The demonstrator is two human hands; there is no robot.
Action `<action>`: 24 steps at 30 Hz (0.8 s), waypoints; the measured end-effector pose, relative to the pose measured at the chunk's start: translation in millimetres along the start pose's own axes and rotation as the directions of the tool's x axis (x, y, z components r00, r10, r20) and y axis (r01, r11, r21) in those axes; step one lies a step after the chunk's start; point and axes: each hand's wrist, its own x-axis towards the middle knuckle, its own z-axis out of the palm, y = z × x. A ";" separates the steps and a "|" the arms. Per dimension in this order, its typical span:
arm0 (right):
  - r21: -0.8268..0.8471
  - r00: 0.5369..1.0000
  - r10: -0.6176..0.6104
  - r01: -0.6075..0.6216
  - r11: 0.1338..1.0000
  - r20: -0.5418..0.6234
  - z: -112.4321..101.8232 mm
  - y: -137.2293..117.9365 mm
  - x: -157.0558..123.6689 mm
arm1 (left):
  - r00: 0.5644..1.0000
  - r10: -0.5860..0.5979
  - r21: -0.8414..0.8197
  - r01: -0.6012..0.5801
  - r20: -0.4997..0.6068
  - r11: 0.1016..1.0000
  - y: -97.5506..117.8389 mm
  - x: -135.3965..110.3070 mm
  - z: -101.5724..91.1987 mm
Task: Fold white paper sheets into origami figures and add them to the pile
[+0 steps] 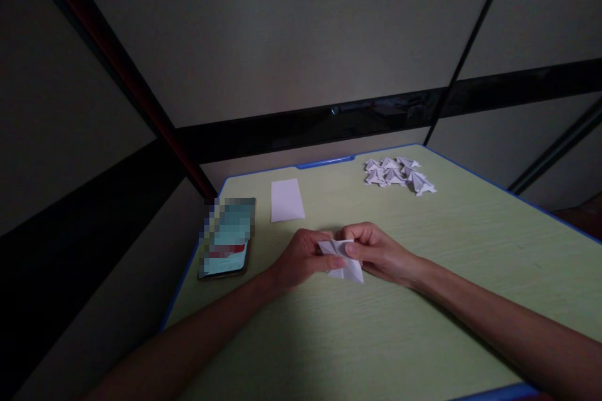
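Note:
A partly folded piece of white paper is held between both hands above the middle of the table. My left hand pinches its left side, thumb lying across the front. On the upper right, my right hand grips the same paper, its thumb pressed on the top edge. The fingers behind the paper are mostly hidden. Beyond my left hand lies a flat white sheet of paper. Several small folded paper figures sit grouped at the far right of the table.
The pale green table has a blue edge and a blue strip at its back. A phone with a lit, partly blurred screen lies at the left edge. Panelled wall or cabinet doors stand close behind the table.

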 end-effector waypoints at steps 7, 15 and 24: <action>-0.233 0.992 -0.074 0.049 0.971 -0.102 -1.4 -1.6 2.1 | 0.986 0.017 -0.087 -0.032 -0.164 0.996 -4.7 5.5 -2.2; -0.320 0.954 -0.194 0.114 0.941 -0.229 -2.6 -4.3 6.2 | 0.919 0.066 0.016 -0.065 -0.390 0.998 -4.4 6.0 -1.5; -0.324 0.958 -0.236 0.174 0.930 -0.162 -0.1 -8.5 2.2 | 0.911 0.029 0.024 -0.022 -0.412 0.999 -6.3 6.7 -3.3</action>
